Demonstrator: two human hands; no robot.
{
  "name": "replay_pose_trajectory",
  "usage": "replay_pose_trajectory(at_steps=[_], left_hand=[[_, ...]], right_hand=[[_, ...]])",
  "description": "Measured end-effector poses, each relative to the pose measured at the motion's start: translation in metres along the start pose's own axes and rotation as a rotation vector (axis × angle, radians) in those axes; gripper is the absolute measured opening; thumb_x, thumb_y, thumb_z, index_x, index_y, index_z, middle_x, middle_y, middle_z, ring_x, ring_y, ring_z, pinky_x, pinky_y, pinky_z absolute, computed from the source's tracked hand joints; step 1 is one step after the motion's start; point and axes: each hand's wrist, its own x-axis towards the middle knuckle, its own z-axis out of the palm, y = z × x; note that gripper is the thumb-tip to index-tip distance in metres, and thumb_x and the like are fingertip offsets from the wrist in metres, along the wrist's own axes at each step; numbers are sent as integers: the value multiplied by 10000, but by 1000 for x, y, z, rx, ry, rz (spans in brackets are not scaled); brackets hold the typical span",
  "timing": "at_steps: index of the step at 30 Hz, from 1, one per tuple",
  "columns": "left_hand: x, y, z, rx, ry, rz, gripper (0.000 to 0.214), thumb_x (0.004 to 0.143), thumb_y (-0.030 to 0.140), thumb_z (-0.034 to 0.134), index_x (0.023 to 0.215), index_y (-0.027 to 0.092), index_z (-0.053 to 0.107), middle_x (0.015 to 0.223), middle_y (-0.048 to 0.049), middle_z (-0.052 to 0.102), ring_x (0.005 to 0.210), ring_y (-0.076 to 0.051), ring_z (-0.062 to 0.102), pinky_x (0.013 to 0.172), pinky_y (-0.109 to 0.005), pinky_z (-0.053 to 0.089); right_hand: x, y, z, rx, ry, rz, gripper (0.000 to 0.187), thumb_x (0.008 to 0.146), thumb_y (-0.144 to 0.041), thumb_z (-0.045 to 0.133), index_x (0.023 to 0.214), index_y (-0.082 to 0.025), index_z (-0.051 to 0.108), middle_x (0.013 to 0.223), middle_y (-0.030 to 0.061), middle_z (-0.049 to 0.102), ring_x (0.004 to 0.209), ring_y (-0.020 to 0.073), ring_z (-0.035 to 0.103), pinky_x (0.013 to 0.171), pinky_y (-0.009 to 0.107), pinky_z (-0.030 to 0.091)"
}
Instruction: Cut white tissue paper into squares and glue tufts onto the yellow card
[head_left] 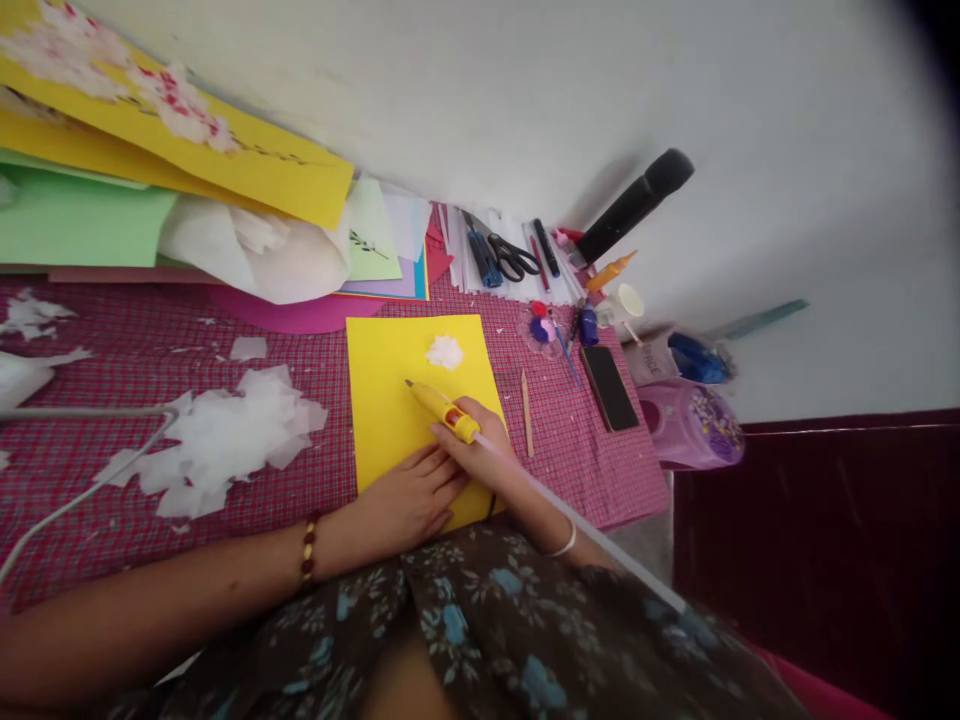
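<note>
Yellow pen-shaped plastic tool (439,405) held over a rectangular yellow paper sheet (382,400)

Right hand (484,440) pinched the tool between thumb and fingers near its back end. Dark tip pointed up and left, below a small ragged white cluster (445,351) on the sheet; tip contact could not be told. A long translucent whitish rod (592,530) trailed from the back, across the right forearm. Left hand (420,490) lay flat, holding nothing, fingers close together, over the sheet's lower part, beside the right. Both hands hid part of the sheet.

Surroundings: red checked cloth (555,480) underneath. Left of the sheet, a loose heap of thin white paper pieces (232,430), a slim grey cable (90,412) reaching over its edge. Right, just beside the sheet, a thin pale wooden stick (527,412); farther out, a black rectangular phone (609,388). Behind, black-handled metal scissors (514,258) next to a blue-and-black cutter (484,258). Back left, a long yellow card with pink-white blossoms (262,150) overhung pale green sheets (82,215).
</note>
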Motion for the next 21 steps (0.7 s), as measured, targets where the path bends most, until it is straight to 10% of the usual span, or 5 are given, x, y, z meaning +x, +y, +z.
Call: replay_pose_trajectory(at_steps=[21], left_hand=[[3, -4, -21, -47, -24, 30, 324, 987, 219, 554, 1280, 117, 650, 1293, -152, 667, 1256, -311, 567, 1152, -491, 458]], right_hand=[[11, -15, -7, -18, -49, -39, 242, 843, -387, 694, 819, -249, 496, 779, -44, 546, 715, 161, 521, 663, 275, 362]])
